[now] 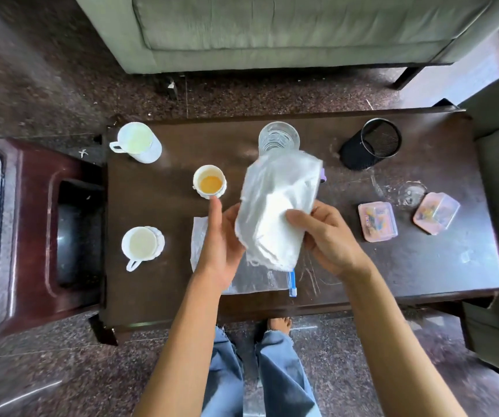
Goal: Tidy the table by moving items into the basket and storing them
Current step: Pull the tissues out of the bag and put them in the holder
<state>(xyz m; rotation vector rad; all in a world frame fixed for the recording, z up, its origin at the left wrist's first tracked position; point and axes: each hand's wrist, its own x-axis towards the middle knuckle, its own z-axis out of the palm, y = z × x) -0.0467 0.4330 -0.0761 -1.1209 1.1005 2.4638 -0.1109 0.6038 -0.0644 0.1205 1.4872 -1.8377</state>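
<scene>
Both my hands hold a stack of white tissues (275,212) in a clear plastic wrap above the middle of the dark wooden table (422,266). My right hand (326,233) grips its right edge, thumb on top. My left hand (222,239) supports its left side, thumb pointing up; its fingers are hidden behind the stack. A clear zip bag with a blue slider (257,281) and a loose tissue (198,242) lie flat on the table beneath. No basket is plainly visible.
On the table stand a white lidded mug (136,142), a cup with orange liquid (210,183), a white mug (141,245), a clear glass (278,138), a tipped black mesh holder (371,144) and two pink boxes (377,221) (436,212). A dark stool (61,233) is left, sofas around.
</scene>
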